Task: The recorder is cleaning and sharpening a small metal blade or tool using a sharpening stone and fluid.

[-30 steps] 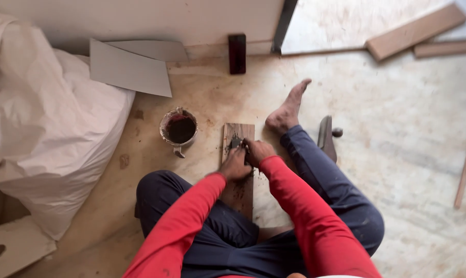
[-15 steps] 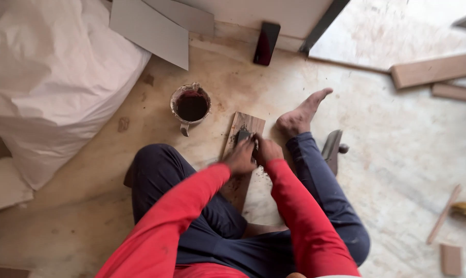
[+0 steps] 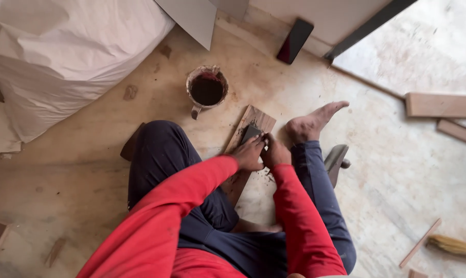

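Note:
I sit on the floor in a red top and dark trousers. A narrow wooden board (image 3: 257, 118) lies between my legs. My left hand (image 3: 248, 153) and my right hand (image 3: 275, 152) press together on a small dark flat block (image 3: 251, 132) that rests on the board. Dark grit lies on the wood around the block. My bare foot (image 3: 312, 122) rests just right of the board's far end. A stained mug of dark liquid (image 3: 207, 89) stands on the floor just beyond the board, to its left.
A large white sack (image 3: 63, 56) fills the left side. A grey sheet (image 3: 194, 18) and a dark phone (image 3: 294, 41) lean at the wall. Wood planks (image 3: 441, 105) lie at right. A tool with a knob (image 3: 337, 159) lies beside my right leg. Thin sticks (image 3: 420, 242) lie at bottom right.
The view has swung and tilted, so the board now runs diagonally. Both hands stay pressed on the dark block at about the same place on the board.

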